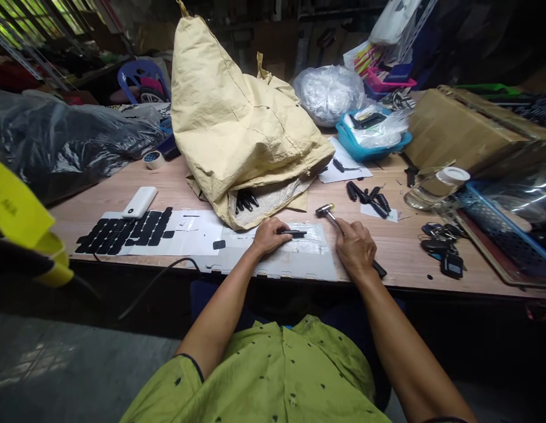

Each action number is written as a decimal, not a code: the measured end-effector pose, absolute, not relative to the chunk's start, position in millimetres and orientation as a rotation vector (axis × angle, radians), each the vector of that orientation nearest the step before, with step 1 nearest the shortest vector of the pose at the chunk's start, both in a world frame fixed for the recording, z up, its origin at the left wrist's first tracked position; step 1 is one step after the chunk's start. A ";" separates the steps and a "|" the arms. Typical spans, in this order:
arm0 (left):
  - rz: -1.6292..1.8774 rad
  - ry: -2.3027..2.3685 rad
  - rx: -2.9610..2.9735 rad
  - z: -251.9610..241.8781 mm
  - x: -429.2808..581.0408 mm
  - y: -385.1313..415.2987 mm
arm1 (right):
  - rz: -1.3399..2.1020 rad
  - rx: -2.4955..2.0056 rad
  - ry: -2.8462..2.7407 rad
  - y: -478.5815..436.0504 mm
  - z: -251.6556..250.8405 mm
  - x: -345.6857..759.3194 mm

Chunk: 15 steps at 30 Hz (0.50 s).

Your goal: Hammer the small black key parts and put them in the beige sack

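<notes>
My left hand (269, 236) is closed on one end of a thin black rod-shaped piece (297, 233), which lies over a taped pale board (314, 267). What exactly the piece is I cannot make out. In my right hand (356, 249) is a small hammer (328, 212), its head resting left of the hand and its dark handle end poking out below the palm. Just beyond my left hand, the mouth of a large tan sack (246, 135) shows several black pieces (247, 201) inside. More black pieces (369, 197) lie loose beyond the hammer.
Left on the table are rows of black pads (123, 232), a white power bank (140, 201) and a tape roll (153, 160). To the right sit keys (444, 244), a lidded jar (434, 187), a blue basket (372, 141) and a cardboard box (466, 129). A cable (158, 282) hangs over the front edge.
</notes>
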State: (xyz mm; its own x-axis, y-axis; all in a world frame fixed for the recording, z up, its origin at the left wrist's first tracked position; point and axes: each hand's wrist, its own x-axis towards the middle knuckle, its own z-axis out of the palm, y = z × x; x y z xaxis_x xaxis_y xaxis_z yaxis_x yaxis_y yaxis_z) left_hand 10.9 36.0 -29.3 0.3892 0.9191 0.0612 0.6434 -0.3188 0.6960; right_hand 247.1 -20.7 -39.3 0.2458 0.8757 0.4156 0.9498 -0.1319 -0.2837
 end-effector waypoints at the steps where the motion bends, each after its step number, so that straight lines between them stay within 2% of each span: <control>1: 0.607 1.328 2.074 -29.1 10.5 36.1 | -0.247 -2.059 -1.665 -16.7 -41.3 250.8; 6: 0.576 1.307 2.098 -28.6 6.9 36.0 | -0.385 -2.093 -1.646 -12.4 -48.7 250.9; 15: 0.625 1.270 2.113 -30.9 4.7 37.4 | -0.427 -2.100 -1.650 -14.6 -50.0 246.6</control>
